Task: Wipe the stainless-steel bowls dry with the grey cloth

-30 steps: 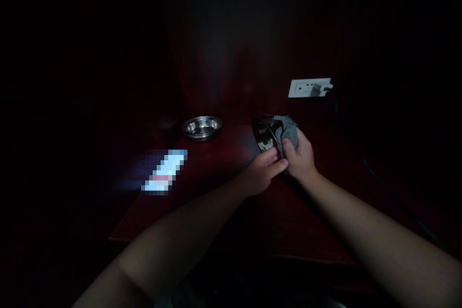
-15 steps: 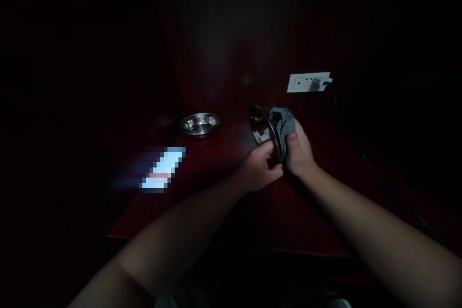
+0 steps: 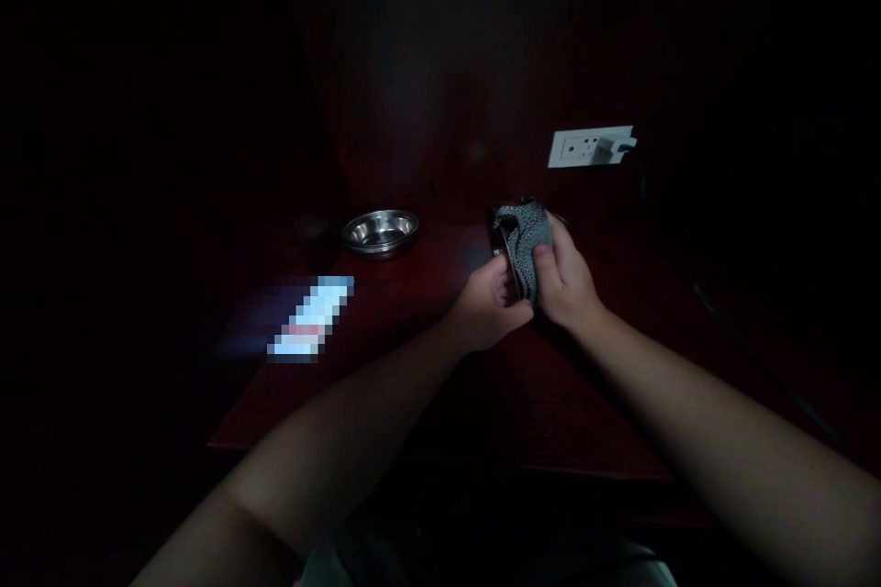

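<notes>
My left hand [image 3: 484,310] grips the near rim of a shiny metal bowl [image 3: 493,231], its fingers inside and its thumb outside. The bowl is tipped on its side, turned nearly edge-on, so only a dark sliver of it shows. A grey, coarse-woven cloth [image 3: 529,237] lies bunched over the bowl's right side. My right hand [image 3: 568,280] is closed on this cloth, thumb on top, pressing it to the bowl; the far fingers are hidden. Both hands are above the dark red table [image 3: 551,413].
Left of the hands, a shallow steel dish [image 3: 381,246] stands on the table. A glowing, blurred-out screen [image 3: 313,316] lies nearer the left edge. A white wall socket [image 3: 574,148] with a plug is behind, and a dark cable [image 3: 730,330] runs down the right.
The bowl has turned so that its inside is mostly out of sight. My right hand and the cloth have shifted slightly left, covering more of it. My left hand still holds the rim.
</notes>
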Demonstrator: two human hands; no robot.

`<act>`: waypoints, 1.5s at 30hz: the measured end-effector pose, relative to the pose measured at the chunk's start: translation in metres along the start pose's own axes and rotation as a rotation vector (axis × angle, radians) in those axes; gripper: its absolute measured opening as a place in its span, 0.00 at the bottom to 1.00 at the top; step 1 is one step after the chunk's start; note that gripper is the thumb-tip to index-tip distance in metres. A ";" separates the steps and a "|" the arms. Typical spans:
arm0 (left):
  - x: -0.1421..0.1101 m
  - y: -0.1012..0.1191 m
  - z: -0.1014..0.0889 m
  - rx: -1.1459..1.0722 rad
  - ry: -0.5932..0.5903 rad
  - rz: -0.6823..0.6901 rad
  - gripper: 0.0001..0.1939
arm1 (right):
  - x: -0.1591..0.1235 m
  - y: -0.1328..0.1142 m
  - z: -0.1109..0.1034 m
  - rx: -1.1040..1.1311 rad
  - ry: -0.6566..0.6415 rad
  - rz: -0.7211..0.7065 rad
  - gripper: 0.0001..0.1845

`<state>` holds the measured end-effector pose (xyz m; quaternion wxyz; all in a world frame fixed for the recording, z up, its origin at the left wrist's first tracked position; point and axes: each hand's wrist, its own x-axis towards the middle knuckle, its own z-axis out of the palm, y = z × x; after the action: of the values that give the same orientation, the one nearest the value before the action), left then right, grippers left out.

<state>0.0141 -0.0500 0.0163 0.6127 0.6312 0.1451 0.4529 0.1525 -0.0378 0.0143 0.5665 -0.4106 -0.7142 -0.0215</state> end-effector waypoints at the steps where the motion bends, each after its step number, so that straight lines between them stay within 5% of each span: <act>1: 0.000 0.000 0.000 -0.014 0.001 0.003 0.27 | 0.000 0.000 0.000 -0.006 -0.009 -0.005 0.28; 14: 0.005 0.001 -0.005 -0.111 0.087 0.096 0.28 | 0.001 -0.001 -0.002 -0.058 -0.122 -0.068 0.34; 21: 0.004 0.003 -0.008 -0.236 0.122 -0.024 0.29 | 0.001 -0.002 -0.004 -0.053 -0.147 -0.077 0.34; 36: 0.002 -0.003 -0.006 -0.296 -0.085 -0.056 0.32 | 0.000 0.003 -0.005 0.001 -0.018 -0.057 0.30; 45: 0.002 0.000 -0.007 -0.250 -0.125 -0.076 0.37 | 0.000 0.006 -0.006 0.056 -0.049 -0.039 0.28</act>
<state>0.0095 -0.0442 0.0158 0.7113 0.5708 0.0731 0.4037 0.1611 -0.0371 0.0141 0.5598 -0.3809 -0.7359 -0.0024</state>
